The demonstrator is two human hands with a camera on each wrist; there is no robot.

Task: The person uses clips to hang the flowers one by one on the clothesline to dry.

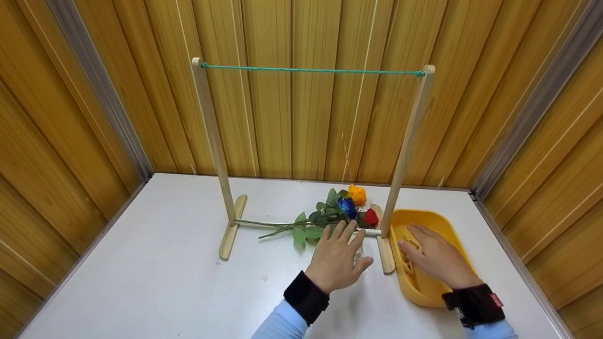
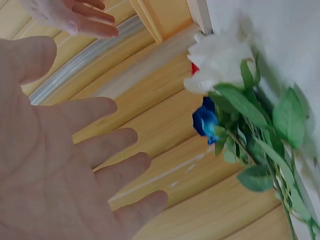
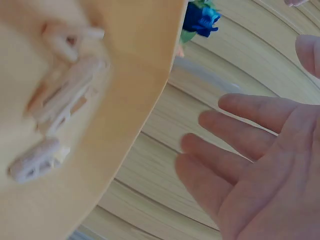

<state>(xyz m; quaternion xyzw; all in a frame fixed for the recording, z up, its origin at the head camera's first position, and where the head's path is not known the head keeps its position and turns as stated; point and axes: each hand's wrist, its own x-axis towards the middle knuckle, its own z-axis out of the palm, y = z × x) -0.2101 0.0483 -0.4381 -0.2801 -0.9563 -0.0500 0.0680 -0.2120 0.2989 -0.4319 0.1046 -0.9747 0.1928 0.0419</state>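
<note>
My left hand (image 1: 337, 259) is held over the table with fingers spread and straight, gripping nothing. Just past its fingertips lies a bunch of roses with long green stems: a blue rose (image 1: 347, 207), an orange rose (image 1: 357, 195) and a red rose (image 1: 370, 216). A white rose (image 2: 220, 62) shows in the left wrist view; in the head view the left hand mostly hides it. Over the yellow tray (image 1: 438, 223), my right hand (image 1: 440, 259) extends its fingers, holding nothing. Several wooden clothespins (image 3: 67, 92) lie in that tray, partly covered by this hand in the head view.
A wooden stand has a left post (image 1: 214, 141) and a right post (image 1: 405, 150), joined at the top by a green string (image 1: 306, 70). The stems cross its base. Wood-patterned walls (image 1: 311, 122) enclose the white table (image 1: 155, 263) at the back and sides.
</note>
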